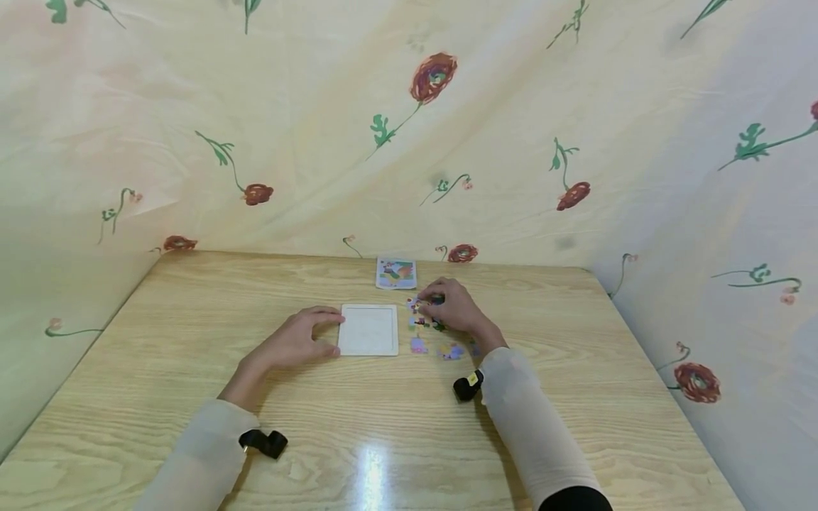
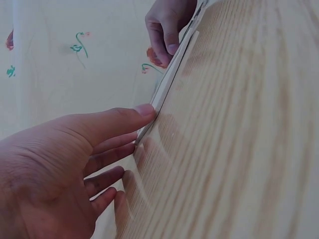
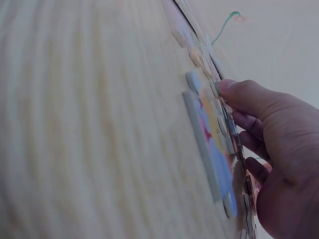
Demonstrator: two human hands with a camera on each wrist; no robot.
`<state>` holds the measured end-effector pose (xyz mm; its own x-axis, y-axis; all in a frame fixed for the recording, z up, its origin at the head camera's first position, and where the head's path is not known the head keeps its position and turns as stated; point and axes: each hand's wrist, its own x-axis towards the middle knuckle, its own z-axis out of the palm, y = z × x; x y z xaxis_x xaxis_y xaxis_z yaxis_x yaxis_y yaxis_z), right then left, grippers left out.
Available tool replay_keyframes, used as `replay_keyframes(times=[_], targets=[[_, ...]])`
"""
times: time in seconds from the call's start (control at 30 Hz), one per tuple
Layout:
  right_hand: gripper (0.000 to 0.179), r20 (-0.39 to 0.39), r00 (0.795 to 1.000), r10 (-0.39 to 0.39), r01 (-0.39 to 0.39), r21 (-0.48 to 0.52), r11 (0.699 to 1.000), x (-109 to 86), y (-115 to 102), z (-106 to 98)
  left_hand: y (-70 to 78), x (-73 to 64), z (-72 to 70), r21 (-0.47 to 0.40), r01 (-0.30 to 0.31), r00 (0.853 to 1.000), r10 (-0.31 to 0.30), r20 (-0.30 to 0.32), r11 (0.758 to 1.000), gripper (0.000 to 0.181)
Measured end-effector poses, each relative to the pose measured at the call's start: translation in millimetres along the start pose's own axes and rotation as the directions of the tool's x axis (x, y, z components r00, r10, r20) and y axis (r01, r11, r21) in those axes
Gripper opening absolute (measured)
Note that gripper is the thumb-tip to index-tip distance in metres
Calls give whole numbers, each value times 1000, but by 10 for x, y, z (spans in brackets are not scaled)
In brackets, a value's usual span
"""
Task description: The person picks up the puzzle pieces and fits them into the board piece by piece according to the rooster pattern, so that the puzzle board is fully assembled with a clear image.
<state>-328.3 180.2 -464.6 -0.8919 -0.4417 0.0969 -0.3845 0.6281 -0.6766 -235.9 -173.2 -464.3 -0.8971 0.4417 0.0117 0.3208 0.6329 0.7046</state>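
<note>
A square white puzzle tray lies flat on the wooden table, with a thin line inside its border. My left hand rests at its left side, thumb and forefinger spread apart along the edge. In the left wrist view, the thumb of the left hand touches the tray's rim. Just right of the tray, my right hand reaches over colourful jigsaw pieces. In the right wrist view, the right hand's thumb touches pieces; its other fingertips are partly hidden behind them.
A small picture card lies behind the tray near the table's back edge. More loose pieces lie in front of the right hand. Flowered cloth hangs round the table at the back and sides.
</note>
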Motion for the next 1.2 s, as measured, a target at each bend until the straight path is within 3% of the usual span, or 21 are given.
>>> replay_keyframes(times=[0.4,0.6,0.87,1.2], targets=[[21,-24,1000,-6,6,5,1000,-20,-3,31,-2,21,20,-8,14,1000,-14,-19,1000,61],[23,-12,999,-42,42,11,999,-25,-160,100,15,16,30,-28,34,999,-35,-30,999,61],[22,13,1000,6,-7,62,998,0,-372,267,23,-16,34,-36,36,999,-37,-25,999,62],[18,33,997,-65,63,49,997,54,-635,509,21,-46,31,-18,31,999,-31,-26,999,62]])
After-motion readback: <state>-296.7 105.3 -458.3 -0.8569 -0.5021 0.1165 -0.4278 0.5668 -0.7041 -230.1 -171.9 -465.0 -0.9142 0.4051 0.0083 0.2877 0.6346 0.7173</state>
